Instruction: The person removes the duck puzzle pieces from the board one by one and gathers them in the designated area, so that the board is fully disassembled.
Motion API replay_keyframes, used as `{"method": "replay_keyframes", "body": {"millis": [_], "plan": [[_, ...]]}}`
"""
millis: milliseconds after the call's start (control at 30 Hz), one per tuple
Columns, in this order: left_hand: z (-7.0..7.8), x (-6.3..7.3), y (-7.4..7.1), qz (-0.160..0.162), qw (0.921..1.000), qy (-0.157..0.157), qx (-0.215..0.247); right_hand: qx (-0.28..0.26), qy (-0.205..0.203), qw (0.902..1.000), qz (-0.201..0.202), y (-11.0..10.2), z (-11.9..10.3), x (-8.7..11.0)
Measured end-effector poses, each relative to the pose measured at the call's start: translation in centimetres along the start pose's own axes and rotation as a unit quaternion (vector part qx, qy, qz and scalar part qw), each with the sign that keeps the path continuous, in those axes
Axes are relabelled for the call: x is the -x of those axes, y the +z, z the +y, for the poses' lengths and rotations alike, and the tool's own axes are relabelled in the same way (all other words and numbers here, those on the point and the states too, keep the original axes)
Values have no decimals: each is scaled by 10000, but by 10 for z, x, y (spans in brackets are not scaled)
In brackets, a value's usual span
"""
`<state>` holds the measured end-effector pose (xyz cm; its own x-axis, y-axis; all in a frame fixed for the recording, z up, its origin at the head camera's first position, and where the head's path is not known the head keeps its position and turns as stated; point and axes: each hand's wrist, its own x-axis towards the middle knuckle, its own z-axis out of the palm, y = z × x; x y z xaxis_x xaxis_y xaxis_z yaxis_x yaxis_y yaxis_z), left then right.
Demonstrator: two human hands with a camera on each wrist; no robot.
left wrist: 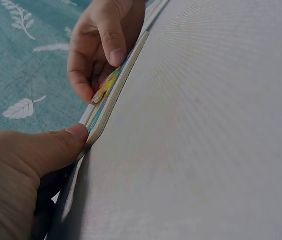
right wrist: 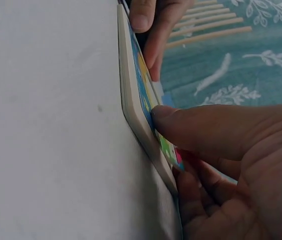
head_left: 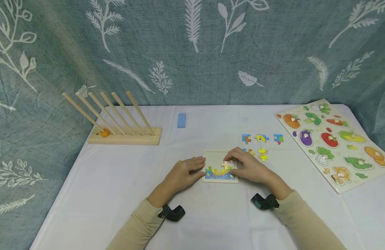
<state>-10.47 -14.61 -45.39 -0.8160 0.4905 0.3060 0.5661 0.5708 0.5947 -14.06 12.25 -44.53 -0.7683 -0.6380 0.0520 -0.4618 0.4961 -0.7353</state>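
Note:
A small wooden jigsaw tray (head_left: 215,157) lies on the table, its lower rows filled with blue, green and yellow pieces. My left hand (head_left: 186,173) rests at the tray's left edge, fingers nearly straight near the upper corner. Its thumb (left wrist: 73,140) touches the rim lower down. At the right side, my right hand (head_left: 250,167) pinches a jigsaw piece (right wrist: 168,149) between thumb and fingers, over the tray. Parts of this piece are hidden by the fingers. A pale, pinkish part of the picture (head_left: 227,164) shows between the right thumb and index finger.
Several loose jigsaw pieces (head_left: 262,138) lie behind the right hand. A vegetable peg puzzle board (head_left: 352,152) sits at the right. At back left stands a wooden rack (head_left: 130,139) of upright rods with an orange bead (head_left: 105,132). A blue block (head_left: 181,120) lies nearby.

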Motion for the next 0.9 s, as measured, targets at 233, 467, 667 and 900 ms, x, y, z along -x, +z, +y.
{"method": "replay_keyframes", "body": {"millis": [233,467,667,900], "plan": [[0,-1,0,2,10000,1,-11,-149,111,9997,-132,-3,0,1],[-1,0,1,-11,10000,-16,-73,8,-64,9999,-117,-3,-1,2],[-2,0,1,2,10000,-52,-22,77,-171,9997,-123,-4,-1,2],[-2,0,1,11,10000,21,-20,89,-61,9999,-116,-5,-2,2]]}}
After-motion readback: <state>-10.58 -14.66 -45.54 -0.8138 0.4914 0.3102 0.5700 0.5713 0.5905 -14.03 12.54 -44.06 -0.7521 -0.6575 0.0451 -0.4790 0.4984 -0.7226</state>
